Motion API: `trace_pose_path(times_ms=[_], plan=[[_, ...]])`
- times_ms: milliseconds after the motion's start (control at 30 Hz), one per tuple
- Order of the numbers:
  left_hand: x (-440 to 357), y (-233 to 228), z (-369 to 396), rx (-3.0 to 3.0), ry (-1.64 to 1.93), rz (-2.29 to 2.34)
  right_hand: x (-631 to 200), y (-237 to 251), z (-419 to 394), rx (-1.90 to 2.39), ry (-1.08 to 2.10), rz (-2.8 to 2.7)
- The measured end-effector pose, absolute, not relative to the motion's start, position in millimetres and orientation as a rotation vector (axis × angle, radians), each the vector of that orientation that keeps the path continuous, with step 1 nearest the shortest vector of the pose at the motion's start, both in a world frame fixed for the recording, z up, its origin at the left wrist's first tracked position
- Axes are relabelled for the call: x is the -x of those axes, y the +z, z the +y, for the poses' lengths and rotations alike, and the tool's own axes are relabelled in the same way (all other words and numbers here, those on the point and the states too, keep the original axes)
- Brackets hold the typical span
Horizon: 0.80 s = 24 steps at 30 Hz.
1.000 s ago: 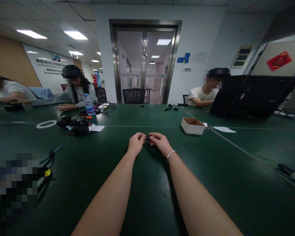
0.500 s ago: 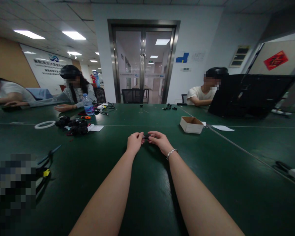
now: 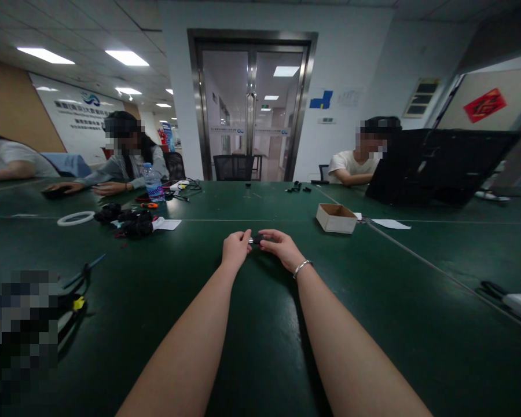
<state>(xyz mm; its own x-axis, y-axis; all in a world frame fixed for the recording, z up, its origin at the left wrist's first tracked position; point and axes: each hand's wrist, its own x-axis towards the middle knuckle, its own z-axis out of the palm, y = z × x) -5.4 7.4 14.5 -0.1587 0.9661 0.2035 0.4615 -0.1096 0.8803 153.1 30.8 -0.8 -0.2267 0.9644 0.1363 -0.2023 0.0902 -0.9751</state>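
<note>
A small black piece with a silver end (image 3: 257, 239) is held between my two hands, above the middle of the green table (image 3: 260, 336); its exact kind is too small to make out. My left hand (image 3: 235, 249) is closed, thumb and fingers pinching the silver end. From the other side, my right hand (image 3: 283, 249), with a silver bracelet at its wrist, has thumb and fingertips closed on the black end. Right of my hands stands a small open cardboard box (image 3: 335, 221), its inner bottom hidden.
To the left lie a white ring (image 3: 75, 219), a tangle of black items (image 3: 132, 223) and a white paper (image 3: 168, 225). A water bottle (image 3: 153, 184) stands behind them. Small black parts (image 3: 298, 187) lie far back; a large black screen (image 3: 438, 165) stands right. Several people sit around.
More of the black piece and its silver end shows between my hands now, which have barely moved. The view has shifted slightly. At far left, a co-worker's hand has moved on a dark object.
</note>
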Motion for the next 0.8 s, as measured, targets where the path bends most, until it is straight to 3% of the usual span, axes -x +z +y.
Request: trace_pose_path(times_ms=[433, 800], plan=[[7, 13, 11, -1.567, 1.161, 1.647, -153, 1, 30, 0.839, 1.393, -1.285], [8, -6, 25, -1.648, 1.409, 1.282, -147, 5, 31, 0.951, 1.414, -1.103]])
